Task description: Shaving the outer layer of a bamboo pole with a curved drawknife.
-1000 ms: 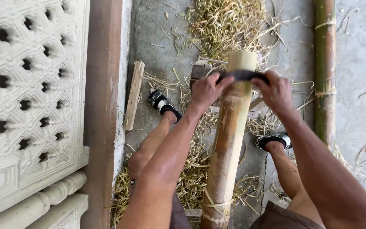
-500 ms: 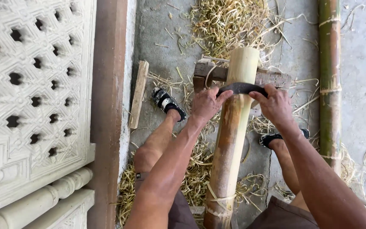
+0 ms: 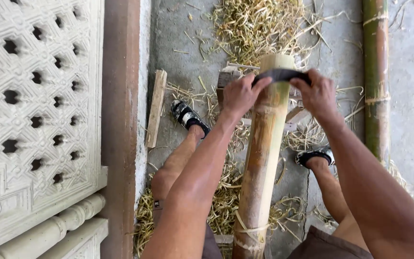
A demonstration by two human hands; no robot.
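Starting at the left: lying along the concrete floor [image 3: 178, 43], a short wooden slat [image 3: 156, 108], beside a sandalled foot [image 3: 188, 116]. Then coming to the left hand [image 3: 238, 95], closing around one end of a dark curved blade [image 3: 280, 74] and pressing it across the top of the bamboo pole [image 3: 262, 158]. Judging the pole to be stiff, thick-walled and fairly heavy, with a smooth, somewhat slippery skin; not fragile, though liable to split along the grain. Leaning up from between the knees towards a wooden block [image 3: 228, 76] near the far end, resting among pale shavings [image 3: 259, 24]. Best gripping the blade at both ends, outside the pole's width, rather than holding the rounded stalk itself. Moving right: the right hand [image 3: 318, 93] wrapping the blade's other end, knuckles up, wrist bent down. Both forearms reaching forward and nearly straight, converging on the pole's top. Furthest right, lying on the floor, a second bamboo pole [image 3: 375, 81].
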